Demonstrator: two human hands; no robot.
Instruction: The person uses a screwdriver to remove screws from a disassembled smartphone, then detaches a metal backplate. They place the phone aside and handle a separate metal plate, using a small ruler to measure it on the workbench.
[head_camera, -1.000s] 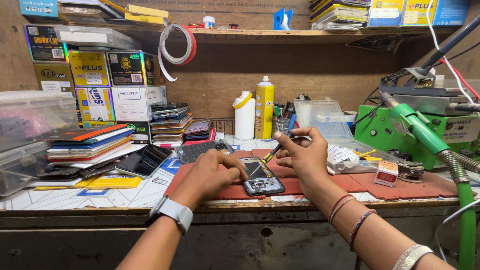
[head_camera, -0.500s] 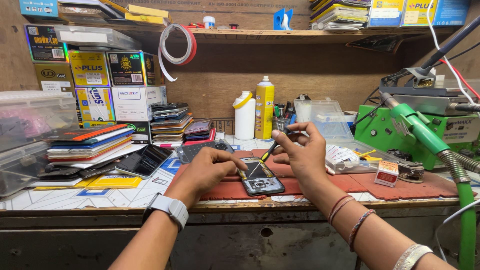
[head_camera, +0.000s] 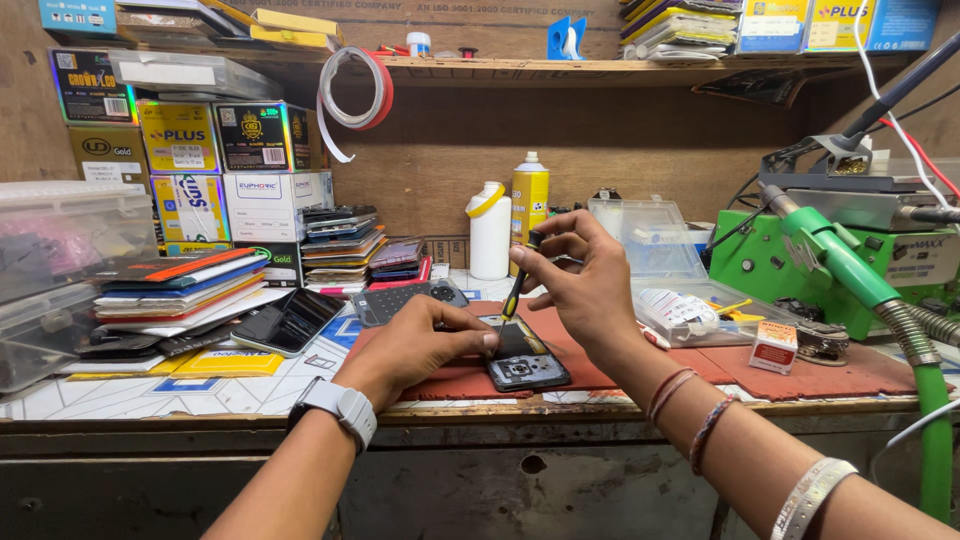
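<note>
My left hand (head_camera: 415, 345) lies curled over the near edge of an opened phone (head_camera: 522, 358), fingertips pressing it down on the red mat (head_camera: 800, 372). My right hand (head_camera: 585, 280), just above and beyond it, pinches a yellow-and-black screwdriver (head_camera: 520, 285) upright, tip on the phone. Behind the right hand stand a white bottle (head_camera: 489, 232) and a yellow spray can (head_camera: 529, 205).

left hand (head_camera: 415, 345) steadying phone (head_camera: 522, 360), right hand (head_camera: 585, 280) gripping screwdriver (head_camera: 520, 282)
</note>
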